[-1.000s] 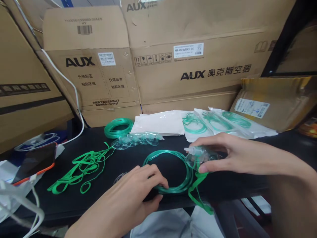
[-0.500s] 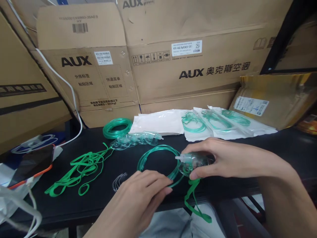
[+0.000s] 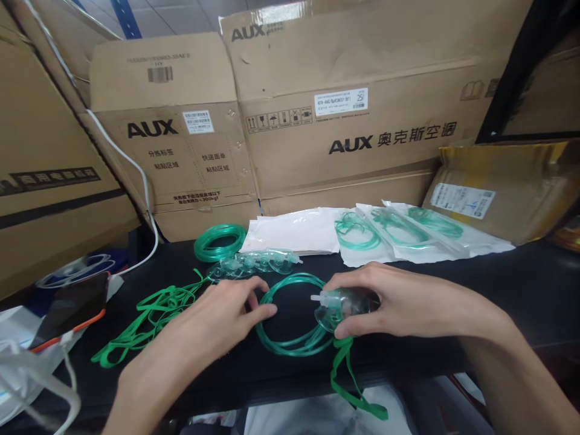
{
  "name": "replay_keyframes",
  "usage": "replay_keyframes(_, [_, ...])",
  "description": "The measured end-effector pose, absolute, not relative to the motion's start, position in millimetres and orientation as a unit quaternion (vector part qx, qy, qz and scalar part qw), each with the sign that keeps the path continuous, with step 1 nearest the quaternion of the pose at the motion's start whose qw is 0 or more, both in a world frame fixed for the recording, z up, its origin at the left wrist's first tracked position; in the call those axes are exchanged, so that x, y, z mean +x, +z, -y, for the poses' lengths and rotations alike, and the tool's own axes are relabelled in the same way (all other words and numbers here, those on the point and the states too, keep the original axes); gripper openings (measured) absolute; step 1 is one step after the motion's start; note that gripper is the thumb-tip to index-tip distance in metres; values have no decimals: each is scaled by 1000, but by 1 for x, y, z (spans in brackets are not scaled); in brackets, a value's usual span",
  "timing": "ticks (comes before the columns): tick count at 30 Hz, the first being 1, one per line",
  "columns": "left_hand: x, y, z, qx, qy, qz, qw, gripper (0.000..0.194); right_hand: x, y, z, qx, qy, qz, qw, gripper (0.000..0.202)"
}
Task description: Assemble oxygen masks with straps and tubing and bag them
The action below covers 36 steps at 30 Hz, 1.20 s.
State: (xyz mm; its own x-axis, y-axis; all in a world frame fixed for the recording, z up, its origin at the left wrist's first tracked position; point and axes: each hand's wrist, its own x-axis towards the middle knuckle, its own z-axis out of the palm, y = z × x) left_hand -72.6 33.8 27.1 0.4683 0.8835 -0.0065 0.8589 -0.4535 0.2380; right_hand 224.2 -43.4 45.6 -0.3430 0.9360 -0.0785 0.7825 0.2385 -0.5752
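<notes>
In my right hand [image 3: 362, 302] is a clear oxygen mask [image 3: 333, 309] with a whitish connector pointing left, held between thumb and fingers. A green strap [image 3: 351, 386] dangles from it past the table's front edge. My left hand [image 3: 242, 305] has its curved thumb and fingers around the left side of a coil of green tubing [image 3: 290, 351], which lies on the black table; part of that grip is hidden. The coil's right side passes close to the mask. Behind my left hand lies a row of clear masks [image 3: 258, 262], and a tangle of green straps [image 3: 149, 314] is beside my left forearm.
Another green tubing coil [image 3: 220, 243], a white packet [image 3: 290, 232] and several clear-front packets [image 3: 362, 241] line the back of the black table [image 3: 475, 296]. Cardboard boxes [image 3: 290, 163] stand behind. A phone [image 3: 72, 308] and white cables [image 3: 40, 374] are at the left.
My left hand has moved up and left, from the coil's front edge to its left side. The right hand and mask have shifted slightly left. The camera view has tilted up a little.
</notes>
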Motion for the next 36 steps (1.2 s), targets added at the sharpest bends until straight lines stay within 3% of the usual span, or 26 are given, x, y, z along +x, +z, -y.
replay_keyframes(6, [-69, 13, -25, 864, 83, -471, 159, 27, 213, 35, 35, -559, 278, 770, 129, 69])
replay_keyframes(15, [-73, 1, -40, 898, 112, -402, 138, 34, 215, 27, 28, -566, 276, 771, 100, 67])
replay_keyframes(27, [-79, 17, -32, 863, 118, -462, 170, 35, 215, 34, 32, -570, 272, 767, 111, 67])
replay_keyframes(36, [-72, 17, -37, 880, 110, -446, 124, 32, 215, 30, 30, -572, 265, 768, 113, 68])
